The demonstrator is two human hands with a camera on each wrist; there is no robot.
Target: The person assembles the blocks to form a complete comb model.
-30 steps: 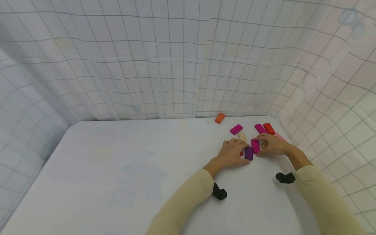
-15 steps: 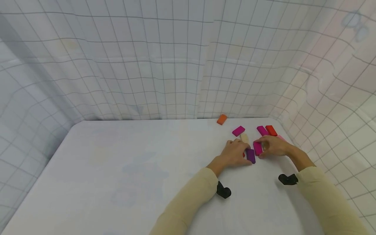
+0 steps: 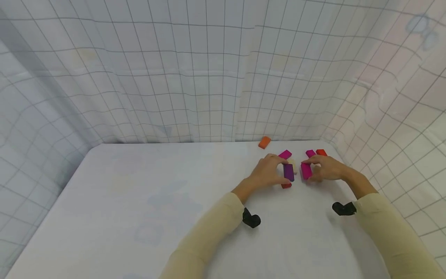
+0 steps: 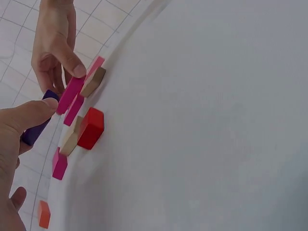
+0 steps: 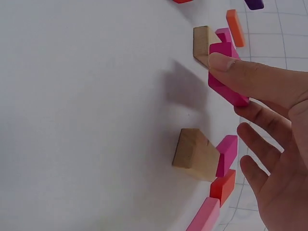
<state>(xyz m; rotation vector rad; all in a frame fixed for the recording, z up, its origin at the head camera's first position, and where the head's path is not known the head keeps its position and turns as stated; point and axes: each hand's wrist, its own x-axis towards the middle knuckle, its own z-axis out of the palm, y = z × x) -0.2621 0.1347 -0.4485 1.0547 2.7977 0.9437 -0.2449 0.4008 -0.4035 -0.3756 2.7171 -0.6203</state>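
Note:
Between the thumb and fingers of my left hand (image 3: 262, 173) is a purple block (image 3: 289, 173), held a little above the table. My right hand (image 3: 329, 169) pinches a magenta block (image 3: 306, 171), also raised, with its shadow on the white surface in the right wrist view. A gap separates the two held blocks in the head view. Below the purple block lies a red block (image 4: 91, 127), beside a plain wooden block (image 4: 71, 138). Another wooden block (image 5: 195, 154) lies under the right hand, next to a magenta block (image 5: 227, 155).
An orange block (image 3: 264, 142) lies at the table's back edge, near a further magenta block (image 3: 285, 154). A second red block (image 3: 321, 152) and a pink block (image 5: 204, 214) lie at the right. Grid-patterned curtains (image 3: 209, 77) enclose the white table (image 3: 139, 201).
Both hands have lifted their blocks off the table. The left hand has shifted left and away with the purple block, widening the gap and baring more of the red block.

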